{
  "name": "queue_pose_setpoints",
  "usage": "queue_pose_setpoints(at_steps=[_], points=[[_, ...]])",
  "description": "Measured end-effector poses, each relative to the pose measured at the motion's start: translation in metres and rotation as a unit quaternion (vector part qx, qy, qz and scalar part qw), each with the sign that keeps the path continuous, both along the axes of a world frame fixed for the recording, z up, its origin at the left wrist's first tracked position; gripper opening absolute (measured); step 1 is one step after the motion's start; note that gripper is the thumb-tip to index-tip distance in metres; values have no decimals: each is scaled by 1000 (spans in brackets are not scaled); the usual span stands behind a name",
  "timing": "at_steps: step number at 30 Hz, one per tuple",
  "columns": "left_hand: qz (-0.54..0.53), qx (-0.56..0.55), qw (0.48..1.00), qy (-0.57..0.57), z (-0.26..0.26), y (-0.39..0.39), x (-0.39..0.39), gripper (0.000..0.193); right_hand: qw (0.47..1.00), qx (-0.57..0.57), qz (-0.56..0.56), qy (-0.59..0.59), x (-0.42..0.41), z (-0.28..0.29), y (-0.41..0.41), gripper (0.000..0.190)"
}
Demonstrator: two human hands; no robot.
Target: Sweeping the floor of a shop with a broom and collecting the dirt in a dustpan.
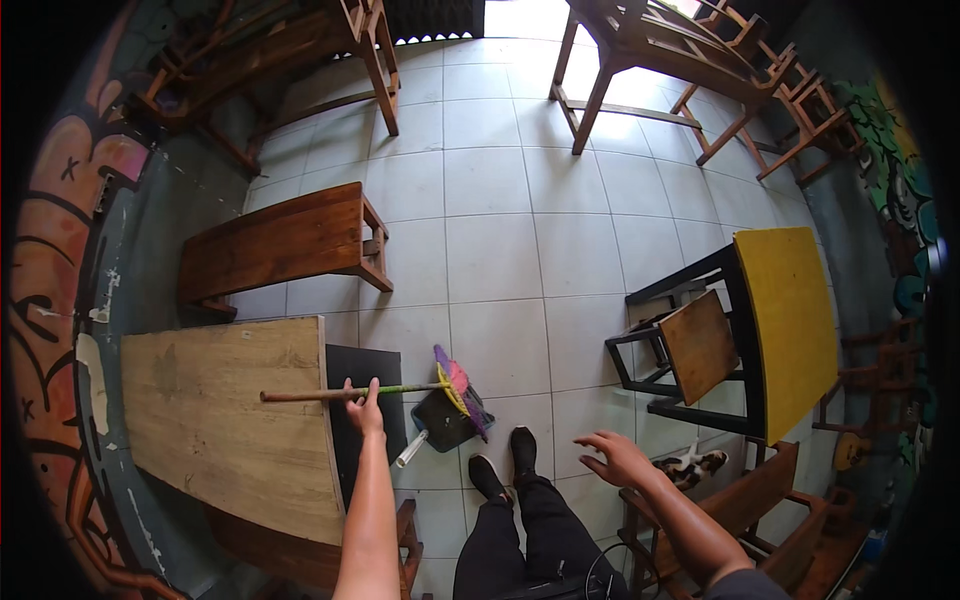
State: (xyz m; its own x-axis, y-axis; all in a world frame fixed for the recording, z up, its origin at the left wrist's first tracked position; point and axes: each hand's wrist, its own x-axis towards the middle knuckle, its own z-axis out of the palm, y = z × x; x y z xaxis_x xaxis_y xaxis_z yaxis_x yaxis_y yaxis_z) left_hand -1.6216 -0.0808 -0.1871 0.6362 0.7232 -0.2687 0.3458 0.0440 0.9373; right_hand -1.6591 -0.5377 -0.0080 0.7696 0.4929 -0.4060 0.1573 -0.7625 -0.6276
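My left hand (365, 409) is on the green and brown handle of a broom (409, 388), its fingers around the stick beside the light wooden table. The handle's brown end reaches over the tabletop. The purple, yellow and pink broom head (454, 382) lies across a dark dustpan (442, 421) on the tiled floor, covering part of it. A pale dustpan handle (412, 449) points back toward me. Held out over the floor at the right, my right hand (619, 459) is empty with its fingers apart. My dark shoes (523, 448) stand just behind the dustpan.
The light wooden table (232, 420) and a brown wooden bench (277, 244) are on the left. A yellow-topped table (787, 330) with a wooden chair (699, 345) stands right. A cat (694, 466) lies near another bench (742, 491). More wooden furniture (645, 75) stands farther ahead.
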Motion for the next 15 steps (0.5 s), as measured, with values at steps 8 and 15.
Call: queue_pose_setpoints(at_steps=[8,15], points=[[69,11,995,66,19,-61,57,68,975,-9,-201,99,-53,5,-59,35],[104,63,984,133,-38,62,138,57,968,-30,-166,184,-118,-86,-98,36]])
